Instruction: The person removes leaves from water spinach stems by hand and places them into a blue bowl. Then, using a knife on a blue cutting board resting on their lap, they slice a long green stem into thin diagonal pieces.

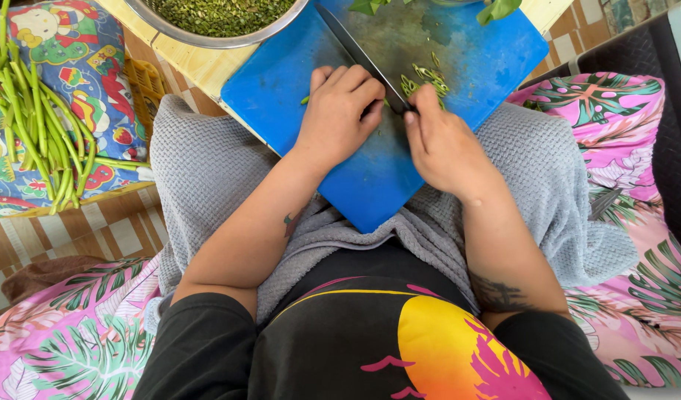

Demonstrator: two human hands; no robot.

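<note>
In the middle of the frame a blue cutting board (370, 185) rests on a grey towel (207, 170) spread over the person's lap. The right hand (448, 148) grips the handle of a knife (359, 55), fingers closed around it; the dark blade runs up and to the left across the board toward the top of the frame. The left hand (339, 115) lies just left of the blade with its fingers curled down, pressing thin green stems (305, 99) flat on the board; only a small end shows at the hand's left edge. Just right of the blade, above the right hand, lies a little heap of cut green pieces (427, 78). At the top edge a metal bowl (207, 37) full of chopped greens stands on a pale wooden bench (199, 67). At the left edge a bundle of long green stalks (40, 126) lies on a colourful printed cloth (88, 52).
</note>
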